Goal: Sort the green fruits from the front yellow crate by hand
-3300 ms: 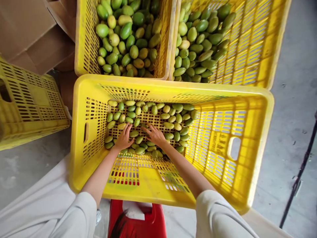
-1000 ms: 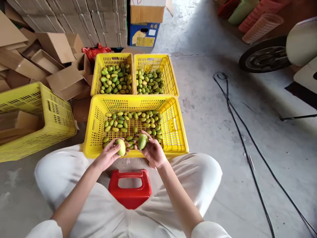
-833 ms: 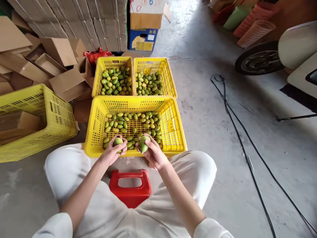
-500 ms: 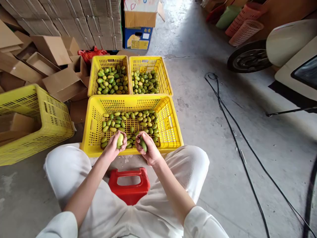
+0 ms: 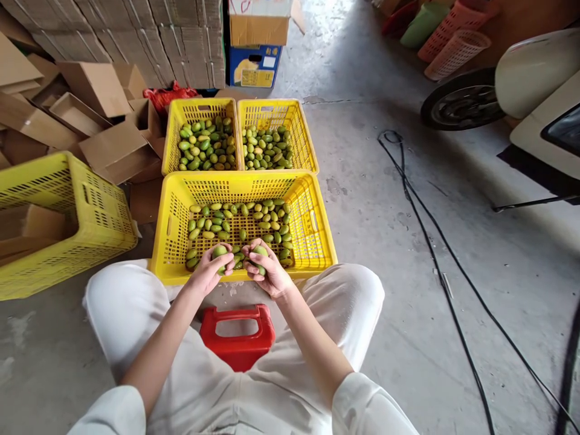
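I sit on a red stool facing a large yellow crate with several green mangoes on its floor. My left hand is closed around one green mango over the crate's near edge. Close beside it, my right hand is closed around another green mango. The two hands almost touch.
Two smaller yellow crates holding mangoes stand behind the big one. A tilted yellow crate holding cardboard lies at the left, with cardboard boxes behind. A black cable crosses the concrete floor; a vehicle wheel is at right.
My head has lifted from close over the crate to a wide view. Each hand has picked a mango from the crate and turned it; the hands have drawn nearer each other.
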### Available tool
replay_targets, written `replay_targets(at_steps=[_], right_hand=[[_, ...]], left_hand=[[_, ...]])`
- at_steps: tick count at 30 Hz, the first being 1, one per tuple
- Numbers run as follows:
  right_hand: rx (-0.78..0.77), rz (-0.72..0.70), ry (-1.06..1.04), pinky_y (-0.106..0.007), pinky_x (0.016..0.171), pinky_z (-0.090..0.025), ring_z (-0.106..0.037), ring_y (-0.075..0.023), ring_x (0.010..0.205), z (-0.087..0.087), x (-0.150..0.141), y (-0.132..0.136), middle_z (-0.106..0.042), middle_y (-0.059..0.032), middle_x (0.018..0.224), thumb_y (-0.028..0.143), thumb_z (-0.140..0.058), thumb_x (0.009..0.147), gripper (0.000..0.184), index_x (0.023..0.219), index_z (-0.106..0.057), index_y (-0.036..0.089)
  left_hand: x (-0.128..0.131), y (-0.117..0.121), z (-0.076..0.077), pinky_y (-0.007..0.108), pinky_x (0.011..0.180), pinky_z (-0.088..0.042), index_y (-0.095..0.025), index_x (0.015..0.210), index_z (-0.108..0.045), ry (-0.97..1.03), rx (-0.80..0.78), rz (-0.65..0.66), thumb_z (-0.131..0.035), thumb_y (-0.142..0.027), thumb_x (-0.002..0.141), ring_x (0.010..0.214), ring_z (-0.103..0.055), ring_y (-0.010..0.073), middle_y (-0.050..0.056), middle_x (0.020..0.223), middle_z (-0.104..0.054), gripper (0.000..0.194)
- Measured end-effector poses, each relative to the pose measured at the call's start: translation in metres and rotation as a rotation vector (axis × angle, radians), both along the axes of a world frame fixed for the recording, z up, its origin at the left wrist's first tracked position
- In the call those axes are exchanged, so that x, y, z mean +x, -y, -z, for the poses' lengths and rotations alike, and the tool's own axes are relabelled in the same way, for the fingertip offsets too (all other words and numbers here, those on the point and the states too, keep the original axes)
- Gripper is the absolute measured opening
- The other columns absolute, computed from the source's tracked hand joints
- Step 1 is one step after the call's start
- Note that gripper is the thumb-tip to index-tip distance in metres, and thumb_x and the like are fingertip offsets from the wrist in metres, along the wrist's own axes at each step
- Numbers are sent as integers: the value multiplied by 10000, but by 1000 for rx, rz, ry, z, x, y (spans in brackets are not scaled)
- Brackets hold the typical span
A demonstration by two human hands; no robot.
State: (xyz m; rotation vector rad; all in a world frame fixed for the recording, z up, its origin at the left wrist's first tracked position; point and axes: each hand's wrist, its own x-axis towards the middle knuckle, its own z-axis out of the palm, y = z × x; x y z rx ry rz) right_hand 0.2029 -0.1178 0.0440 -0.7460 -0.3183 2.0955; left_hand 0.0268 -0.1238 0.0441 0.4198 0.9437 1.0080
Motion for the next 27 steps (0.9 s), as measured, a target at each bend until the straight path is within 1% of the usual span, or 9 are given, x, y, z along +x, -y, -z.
replay_targets(at_steps=[3,6,8,11,13,17,23,25,27], right_hand=[[29,-42,90,-121,353,-180,-376,-19,453,2,-6,4,-620,51,803,356,-949,697,471,881,-535,228],[115,63,200,-170,332,-211,-380,-55,420,6,-14,10,-566,41,709,565,-798,830,420,833,-545,230],[168,159,243,-218,365,-338,-480,-106,473,9,-16,12,-598,4,749,611,-658,886,379,871,-595,237],[193,176,277,-337,590,-577,-689,-224,802,10,-13,11,-705,-65,1006,539,-568,883,362,1100,-654,263],[154,157,283,-391,734,-625,-707,-267,998,11,-8,7,-721,-79,1141,504,-606,866,439,1236,-647,271],[53,189,241,-287,624,-597,-684,-194,872,16,0,0,-702,-31,1036,477,-785,826,489,1256,-669,277],[3,209,202,-135,412,-346,-489,-61,603,22,-3,-1,-611,40,893,359,-917,725,377,946,-627,262],[-29,206,230,-153,423,-374,-516,-83,619,22,-5,-1,-628,28,875,402,-886,753,347,934,-624,262],[-60,215,216,-214,501,-500,-610,-138,709,22,-5,-2,-665,-1,903,466,-796,813,309,1008,-656,271]], left_hand=[[9,4,3,186,440,-375,-160,786,-643,-49,-31,49,-1001,-392,616,502,-536,69,-37,665,-587,460],[17,6,8,202,426,-386,-178,788,-625,1,-84,33,-950,-477,671,482,-528,88,-41,620,-575,457],[19,5,11,238,468,-468,-183,842,-644,63,-144,-32,-867,-492,748,542,-595,128,-12,664,-622,393],[15,2,13,325,662,-606,-180,979,-675,137,-203,-164,-746,-371,825,779,-724,208,47,821,-720,256],[10,-1,12,350,780,-625,-183,1049,-675,135,-189,-216,-741,-268,816,895,-743,219,58,906,-747,257],[4,-6,7,275,745,-595,-175,1067,-691,103,-87,-144,-886,-192,718,816,-717,158,25,891,-732,400],[5,-7,6,179,516,-434,-152,899,-669,133,-68,-62,-966,-255,674,596,-578,69,-15,763,-631,386],[5,-7,8,193,518,-457,-148,908,-670,146,-107,-58,-919,-334,749,625,-609,95,17,796,-656,349],[6,-8,7,245,596,-546,-145,970,-686,170,-128,-82,-820,-381,838,735,-688,153,68,891,-709,302]])
